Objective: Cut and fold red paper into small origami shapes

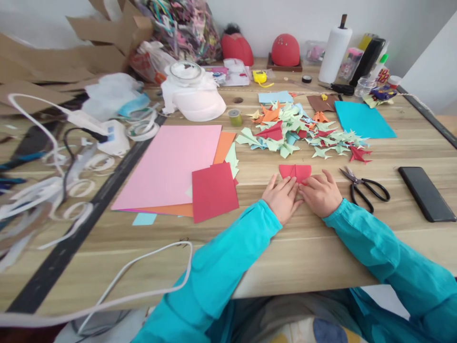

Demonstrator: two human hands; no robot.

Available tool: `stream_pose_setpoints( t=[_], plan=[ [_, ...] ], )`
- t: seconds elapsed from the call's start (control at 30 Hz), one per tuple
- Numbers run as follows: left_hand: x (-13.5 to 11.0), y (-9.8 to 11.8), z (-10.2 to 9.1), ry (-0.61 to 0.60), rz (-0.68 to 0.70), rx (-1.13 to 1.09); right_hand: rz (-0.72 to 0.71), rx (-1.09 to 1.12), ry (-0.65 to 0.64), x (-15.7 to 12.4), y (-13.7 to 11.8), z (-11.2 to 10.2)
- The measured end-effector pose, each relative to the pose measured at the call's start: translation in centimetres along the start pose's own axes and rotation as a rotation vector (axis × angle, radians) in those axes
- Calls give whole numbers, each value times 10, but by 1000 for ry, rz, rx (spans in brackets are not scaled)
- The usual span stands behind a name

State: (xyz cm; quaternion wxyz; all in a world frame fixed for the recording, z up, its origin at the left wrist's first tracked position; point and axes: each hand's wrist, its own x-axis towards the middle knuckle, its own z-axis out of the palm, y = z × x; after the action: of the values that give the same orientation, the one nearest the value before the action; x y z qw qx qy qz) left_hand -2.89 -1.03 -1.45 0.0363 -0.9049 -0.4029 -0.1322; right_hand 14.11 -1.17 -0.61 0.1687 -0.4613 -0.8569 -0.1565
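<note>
A small piece of folded red paper [293, 170] with a crease down its middle lies flat on the table in front of me. My left hand [281, 197] rests on its lower left part, fingers stretched out and pressing it down. Close beside it, my right hand [320, 193] has its fingers curled and closed on the paper's lower right edge. The fingers cover the lower part of the paper. To the right of my right hand lie black-handled scissors [364, 186], blades slightly apart. Behind the paper is a heap of folded paper shapes [285, 125], mostly pale green, with some red and orange.
Red sheets [215, 193] lie on a stack topped by a pink sheet [174, 166] at left. A blue sheet [364, 119] and a phone [426, 193] lie to the right. A white cable [143, 297] loops over the front left; paper strips [80, 209] clutter the far left.
</note>
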Motion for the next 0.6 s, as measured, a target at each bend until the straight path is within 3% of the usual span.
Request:
stream_pose_setpoints(
  t=[0.27, 0.6],
  plan=[
    [-11, -9, 3, 2, -38, -17, 14, 64, 2, -1, 0, 2],
    [-8, -10, 2, 51, -33, -6, -1, 18, -88, 1, -4, -3]
  ],
)
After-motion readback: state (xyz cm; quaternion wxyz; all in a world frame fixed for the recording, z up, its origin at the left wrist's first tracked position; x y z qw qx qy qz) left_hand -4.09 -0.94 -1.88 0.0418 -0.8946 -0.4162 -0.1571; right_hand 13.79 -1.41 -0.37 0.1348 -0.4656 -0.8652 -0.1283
